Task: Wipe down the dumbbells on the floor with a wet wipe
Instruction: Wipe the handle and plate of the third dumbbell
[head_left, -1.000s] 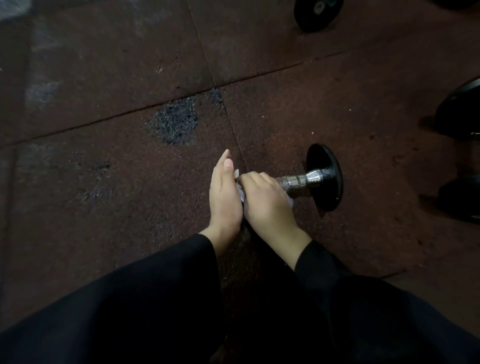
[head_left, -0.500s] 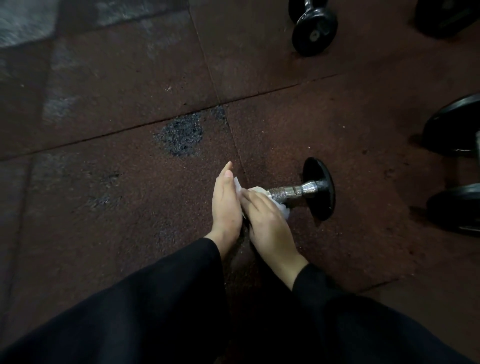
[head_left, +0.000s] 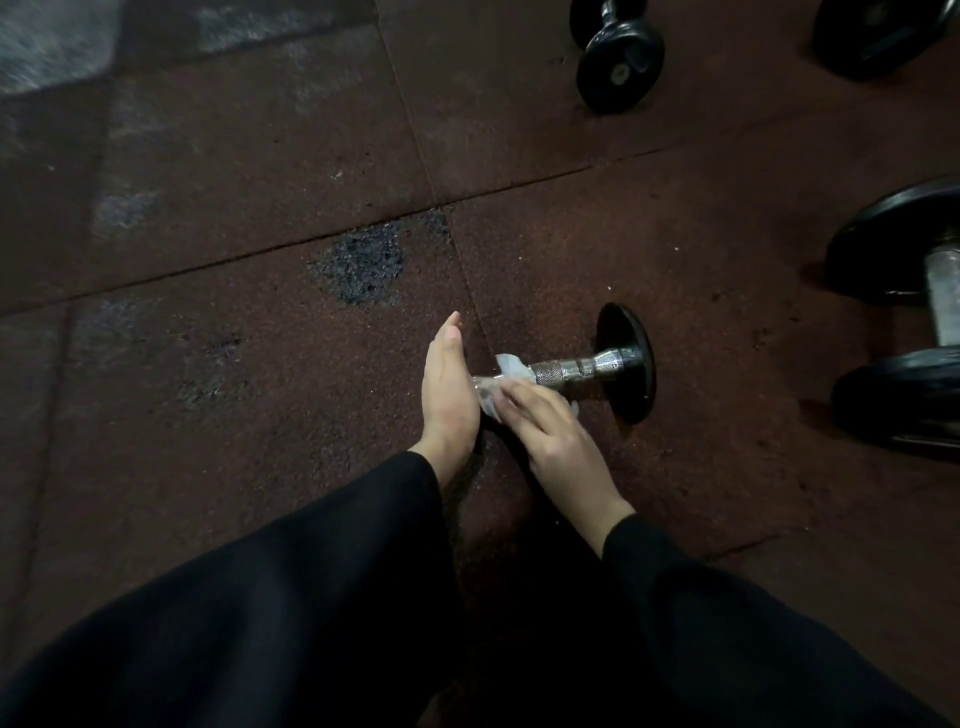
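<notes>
right hand presses a wet wipe around a dumbbell handle on the floor; left hand, fingers straight, braces its near end.

I see the dumbbell with a bright metal handle, knurled and rough at mid-grip, and glossy black end plates. The wet wipe looks thin, white and slightly translucent. The floor is matt, grainy reddish-brown rubber tile with a darker, coarser worn patch. My sleeves are matt black cloth.
</notes>
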